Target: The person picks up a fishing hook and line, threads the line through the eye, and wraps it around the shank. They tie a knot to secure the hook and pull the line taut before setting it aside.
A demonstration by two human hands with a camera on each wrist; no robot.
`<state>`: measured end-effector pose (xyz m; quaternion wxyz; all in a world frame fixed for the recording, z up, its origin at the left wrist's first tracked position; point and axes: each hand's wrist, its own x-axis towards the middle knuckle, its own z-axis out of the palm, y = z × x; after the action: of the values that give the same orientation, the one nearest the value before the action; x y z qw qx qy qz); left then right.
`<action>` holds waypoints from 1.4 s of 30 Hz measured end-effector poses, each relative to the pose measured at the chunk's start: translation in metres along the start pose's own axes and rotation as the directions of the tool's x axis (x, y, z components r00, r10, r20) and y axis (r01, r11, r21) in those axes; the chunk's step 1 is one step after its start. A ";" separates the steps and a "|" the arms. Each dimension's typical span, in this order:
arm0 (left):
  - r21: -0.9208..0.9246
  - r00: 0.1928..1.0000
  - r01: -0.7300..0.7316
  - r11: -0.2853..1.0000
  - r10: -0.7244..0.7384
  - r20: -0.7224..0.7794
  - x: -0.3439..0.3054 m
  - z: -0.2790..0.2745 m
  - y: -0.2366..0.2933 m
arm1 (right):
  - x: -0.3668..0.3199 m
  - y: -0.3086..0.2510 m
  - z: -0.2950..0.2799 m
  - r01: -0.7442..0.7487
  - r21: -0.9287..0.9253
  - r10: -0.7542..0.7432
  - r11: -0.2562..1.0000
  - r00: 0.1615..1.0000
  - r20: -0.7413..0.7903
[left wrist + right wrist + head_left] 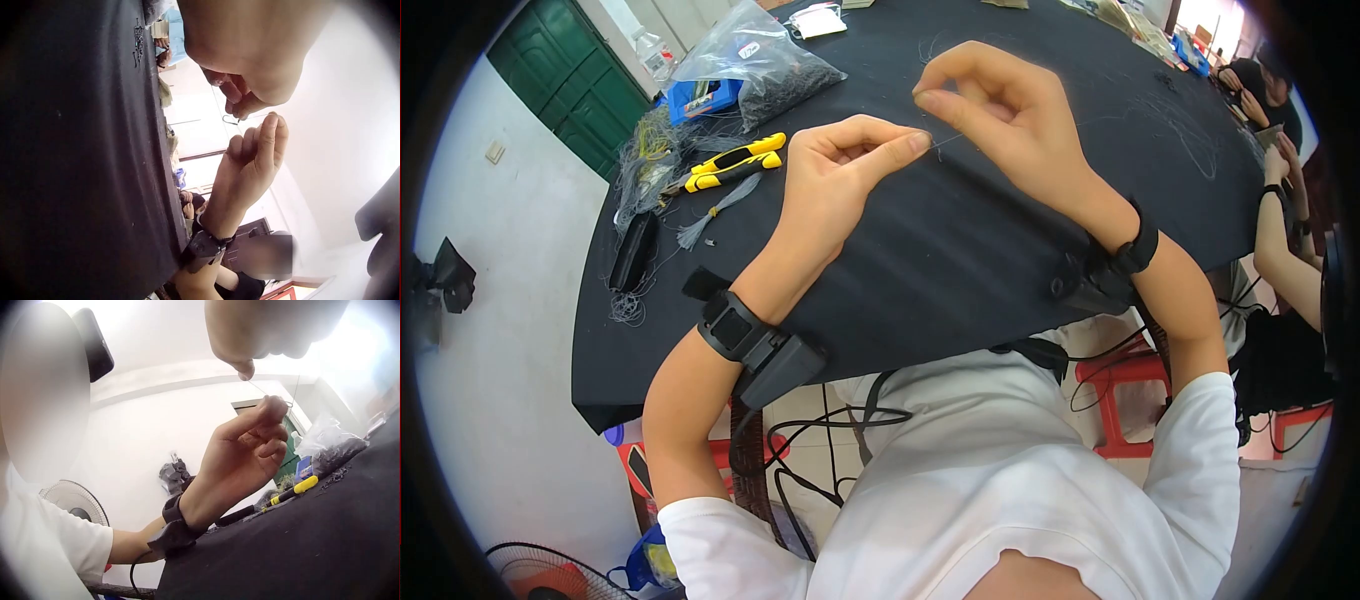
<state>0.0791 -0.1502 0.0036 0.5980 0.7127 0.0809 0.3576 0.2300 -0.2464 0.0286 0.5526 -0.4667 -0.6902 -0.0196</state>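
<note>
Both hands are raised over the black cloth. The left hand [830, 180] pinches a thin thread [941, 143] between thumb and index fingertip. Close by on the right, the right hand [1020, 125] has thumb and index fingertip together, and the thread runs up to them. In the right wrist view a fine line [257, 387] spans between the two hands, with a small loop [288, 404] at the left hand's [240, 450] fingertips. A dark curved bit of thread [230, 119] shows beside the fingertips in the left wrist view, near the right hand [250, 162].
Yellow-black cutters [735, 163], a tied thread bundle [718, 210], a black case [634, 252] and tangled thread [650, 150] lie at the left. Behind them are a blue box [703, 98] and a clear bag [765, 75]. Loose thread [1190, 135] lies right; another person [1280, 200] sits there.
</note>
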 end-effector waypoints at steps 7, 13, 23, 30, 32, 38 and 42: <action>-0.004 0.999 -0.005 1.000 0.005 0.041 -0.002 0.002 0.005 | 0.001 0.013 -0.003 -0.093 -0.012 0.093 0.996 0.996 -0.007; -0.050 0.999 -0.050 0.998 0.050 -0.005 -0.002 0.000 0.009 | -0.003 0.019 0.000 -0.274 0.038 0.273 0.961 0.961 0.037; -0.138 0.992 -0.076 0.988 0.060 -0.115 0.001 -0.003 0.006 | -0.015 0.015 0.019 -0.546 0.392 0.456 0.741 0.837 0.303; -0.103 0.982 -0.067 0.992 0.047 -0.181 -0.001 -0.001 0.005 | -0.020 -0.005 0.021 -0.298 0.291 0.226 0.909 0.940 0.257; -0.098 0.974 -0.054 0.994 0.030 -0.226 -0.001 0.001 0.006 | -0.020 -0.010 0.019 -0.125 0.132 0.100 0.983 0.978 0.182; -0.050 0.989 -0.040 0.998 0.033 -0.146 0.000 0.000 0.003 | -0.007 -0.016 0.006 0.060 -0.047 -0.059 0.997 0.998 0.038; -0.034 0.999 -0.006 0.999 0.005 -0.034 -0.003 0.007 0.002 | -0.002 -0.006 0.000 0.060 -0.047 -0.058 0.997 0.998 0.028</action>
<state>0.0800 -0.1581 0.0043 0.6076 0.6964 0.0829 0.3728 0.2256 -0.2506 0.0303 0.5314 -0.4593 -0.7103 -0.0461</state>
